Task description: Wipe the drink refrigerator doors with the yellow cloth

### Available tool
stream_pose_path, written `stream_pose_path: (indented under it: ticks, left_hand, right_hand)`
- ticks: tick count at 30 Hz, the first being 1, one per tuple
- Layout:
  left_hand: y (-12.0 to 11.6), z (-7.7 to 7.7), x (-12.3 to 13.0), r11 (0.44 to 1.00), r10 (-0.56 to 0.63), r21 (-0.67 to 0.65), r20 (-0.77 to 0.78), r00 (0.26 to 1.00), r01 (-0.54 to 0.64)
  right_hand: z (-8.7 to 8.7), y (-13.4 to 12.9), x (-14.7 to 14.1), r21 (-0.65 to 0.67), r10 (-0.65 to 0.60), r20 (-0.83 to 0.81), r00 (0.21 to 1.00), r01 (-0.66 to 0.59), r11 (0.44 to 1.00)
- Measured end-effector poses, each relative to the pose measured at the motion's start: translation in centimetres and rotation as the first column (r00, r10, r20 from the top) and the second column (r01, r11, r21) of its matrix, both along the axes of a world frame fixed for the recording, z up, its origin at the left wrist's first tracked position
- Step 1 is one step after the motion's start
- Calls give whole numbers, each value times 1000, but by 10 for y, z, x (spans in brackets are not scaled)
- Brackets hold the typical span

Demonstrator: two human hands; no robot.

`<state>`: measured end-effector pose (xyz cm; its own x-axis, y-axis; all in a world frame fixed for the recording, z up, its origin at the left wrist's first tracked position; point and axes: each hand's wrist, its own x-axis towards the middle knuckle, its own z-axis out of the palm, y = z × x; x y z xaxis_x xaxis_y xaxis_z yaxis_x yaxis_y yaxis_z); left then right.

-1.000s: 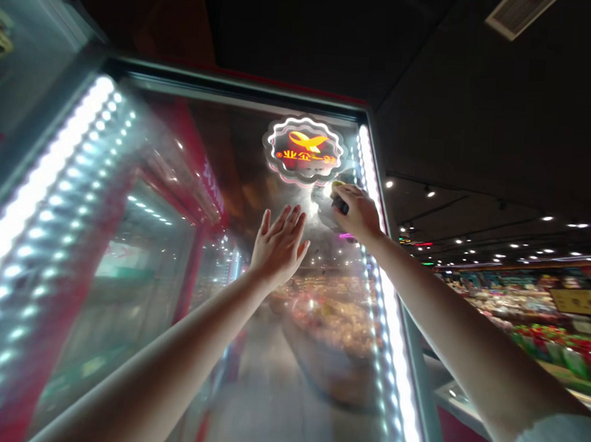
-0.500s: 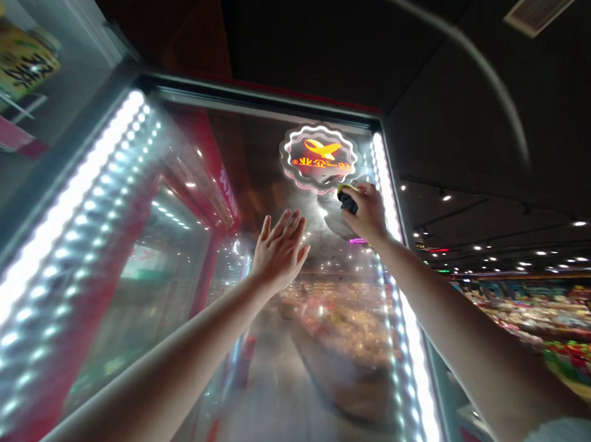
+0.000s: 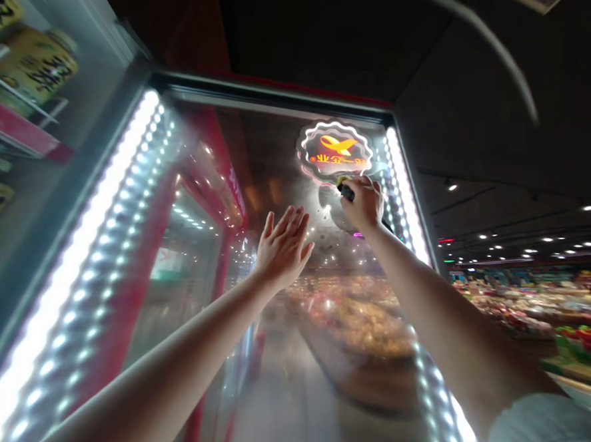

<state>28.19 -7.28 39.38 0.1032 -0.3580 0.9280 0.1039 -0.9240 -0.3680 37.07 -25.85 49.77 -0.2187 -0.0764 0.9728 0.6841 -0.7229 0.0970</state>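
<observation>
Left shelf, pink front edge | on it: yellow jars, black lettering

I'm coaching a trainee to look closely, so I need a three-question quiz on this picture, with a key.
1. Which hand holds the small dark-and-yellow object?
2. True or false: the left hand is clenched in a fist.
3. Choose: the lit sign near the top of the glass panel has an outline that is (a) square, (b) wavy, (c) triangular.

Key: 1. The right hand. 2. False; its fingers are stretched out. 3. b.
</observation>
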Motion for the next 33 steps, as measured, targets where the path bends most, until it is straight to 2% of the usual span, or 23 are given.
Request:
stream_pose_path:
  ticks: [2, 4, 6, 9, 10, 12, 14, 16, 18, 21, 23, 26, 29, 31, 33]
  left_hand:
    - [6, -1, -3, 1000, 6, -3, 3, 1000, -6]
    - [11, -3, -6, 1000, 9, -3, 0, 1000, -9]
    - [16, -7, -10, 1000, 3, -3, -1, 1000, -3]
    - [27, -10, -17, 1000, 11, -7, -3, 1000, -11]
    - [32, -11, -19, 1000, 24, -8, -9, 1000, -24]
    - [42, -10, -22, 999, 49, -16, -13, 999, -49]
    - [50, -7, -22, 998, 62, -31, -1, 998, -62]
    - [55, -4, -22, 997, 62, -41, 17, 998, -61]
    - [56, -4, -22, 998, 56, -42, 24, 998, -55]
    - [57, -6, -26, 998, 50, -41, 15, 999, -49]
    - [61, -8, -31, 997, 62, -40, -1, 998, -62]
    - [72, -9, -39, 996, 81, -40, -4, 997, -81]
    - [83, -7, -43, 996, 80, -49, 20, 997, -79]
    - [87, -6, -43, 995, 77, -66, 27, 997, -75]
    - [90, -6, -43, 994, 74, -81, 30, 997, -71]
  right_hand:
    - [14, 27, -11, 26, 2, -23, 1000, -1, 1000]
    - [13, 50, -23, -76, 0, 6, 1000, 1, 997]
    - [0, 60, -31, -226, 16, 62, 998, -2, 974]
    - [-25, 47, -27, -337, 37, 109, 993, 2, 942]
    - [-28, 41, -24, -317, 32, 105, 994, 3, 948]
    - [-24, 36, -19, -197, 18, 58, 998, -7, 980]
    - [-13, 45, -21, -62, 18, -13, 1000, -19, 998]
    - [-4, 63, -29, -48, 23, -42, 999, -25, 999]
    - [-6, 78, -39, -191, 23, -1, 1000, -23, 981]
    - [-25, 76, -43, -437, 27, 101, 995, 20, 899]
    - [-34, 62, -38, -442, 15, 125, 992, 42, 896]
    - [-22, 55, -31, -213, -8, 50, 999, 18, 977]
    - [5, 80, -39, -49, 20, -38, 999, -22, 999]
    - [14, 103, -49, -94, 40, -25, 999, -42, 995]
    - [11, 117, -57, -239, 54, 33, 998, -45, 970]
